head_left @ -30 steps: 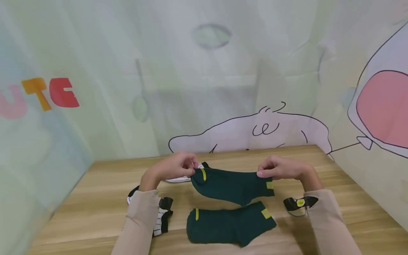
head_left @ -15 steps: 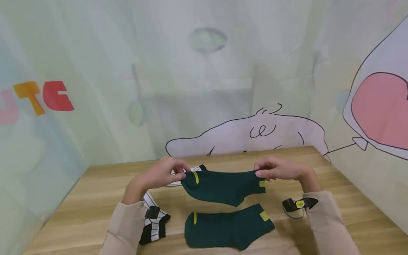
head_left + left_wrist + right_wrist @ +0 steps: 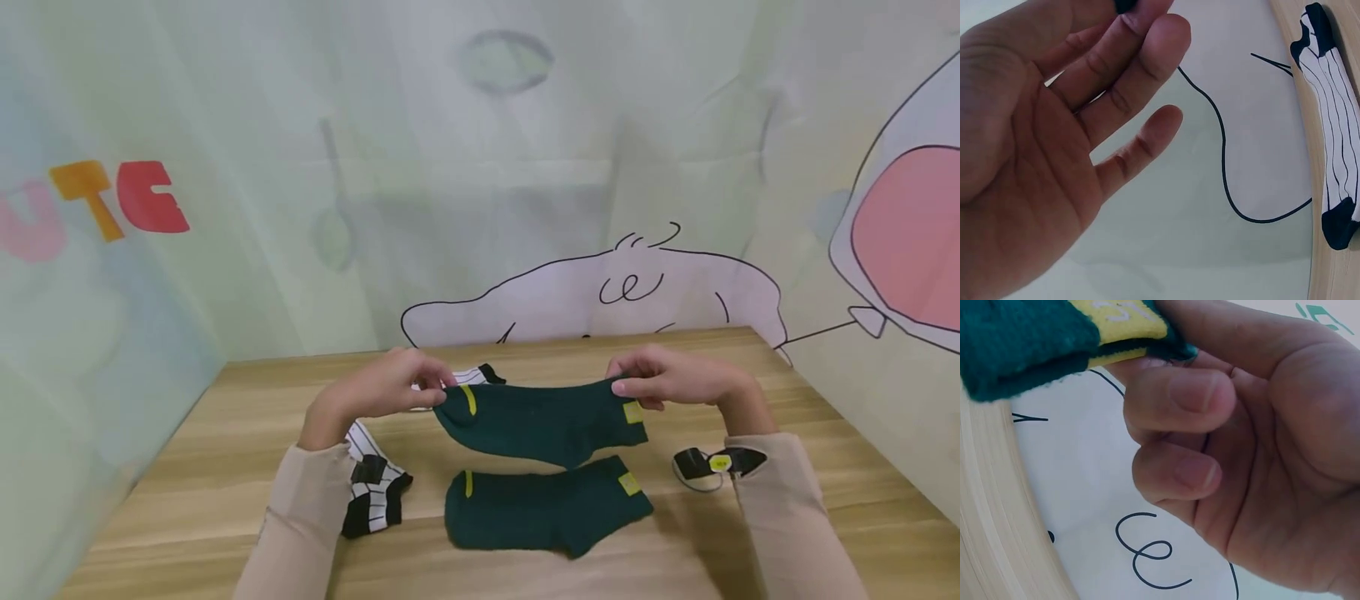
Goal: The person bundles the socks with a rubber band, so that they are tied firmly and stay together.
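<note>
A dark green sock (image 3: 525, 421) with yellow marks is stretched sideways between both hands, above the table. My left hand (image 3: 386, 386) pinches its toe end between thumb and fingertips; in the left wrist view only a dark scrap of it shows at the top. My right hand (image 3: 675, 381) pinches the upper edge near the cuff, beside the yellow patch (image 3: 1122, 322). A second green sock (image 3: 543, 510), likewise marked in yellow, lies flat on the table just in front of the held one, toe to the left.
Left of the green socks lies a white striped sock (image 3: 375, 500) with black ends, partly behind the left forearm. Another striped sock (image 3: 1339, 125) rests farther back, partly covered by the left hand in the head view. A printed curtain (image 3: 480, 183) stands behind the wooden table (image 3: 187, 500).
The left hand has shifted slightly left, uncovering more of the near striped sock. Both hands keep their pinch on the raised green sock. The head view has shifted a little.
</note>
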### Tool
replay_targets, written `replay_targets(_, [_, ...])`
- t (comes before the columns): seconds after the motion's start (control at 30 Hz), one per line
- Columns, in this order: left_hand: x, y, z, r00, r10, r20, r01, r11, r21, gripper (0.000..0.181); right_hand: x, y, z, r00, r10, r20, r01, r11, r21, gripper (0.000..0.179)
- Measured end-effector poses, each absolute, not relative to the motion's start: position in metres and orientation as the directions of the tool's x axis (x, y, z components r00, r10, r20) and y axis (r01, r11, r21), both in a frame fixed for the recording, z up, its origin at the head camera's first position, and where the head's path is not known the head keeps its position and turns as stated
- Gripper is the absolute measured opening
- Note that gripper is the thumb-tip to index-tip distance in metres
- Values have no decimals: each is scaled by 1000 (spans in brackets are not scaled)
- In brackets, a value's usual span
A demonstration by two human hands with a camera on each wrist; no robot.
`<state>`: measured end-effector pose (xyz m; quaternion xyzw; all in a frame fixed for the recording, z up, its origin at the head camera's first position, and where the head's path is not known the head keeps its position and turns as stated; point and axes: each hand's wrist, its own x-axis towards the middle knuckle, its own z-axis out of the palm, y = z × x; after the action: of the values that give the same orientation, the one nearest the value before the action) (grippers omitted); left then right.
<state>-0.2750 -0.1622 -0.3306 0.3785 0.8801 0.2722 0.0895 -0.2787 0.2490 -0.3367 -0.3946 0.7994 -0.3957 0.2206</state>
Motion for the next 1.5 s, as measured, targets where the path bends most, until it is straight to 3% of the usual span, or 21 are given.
replay_targets(0.33, [-274,-156,-328,-646,763,-24,627,548,553,15,-278,257,-339,-561,-827,-33,-472,352,-808,8])
replay_targets(0.77, [-267,-151,-331,-627,762,-159,558,583,591,15,-275,251,-338,-450,-890,-67,-431,282,-857,16])
replay_targets(1.2, [-264,-140,-334,-585,757,-292,546,634,548,14,-278,247,-347,-454,-874,-174,-370,362,-855,15])
replay_targets(1.5, [-263,-135,-336,-544,760,-356,543,642,542,15,-285,246,-356,-410,-885,-222,-311,364,-878,14])
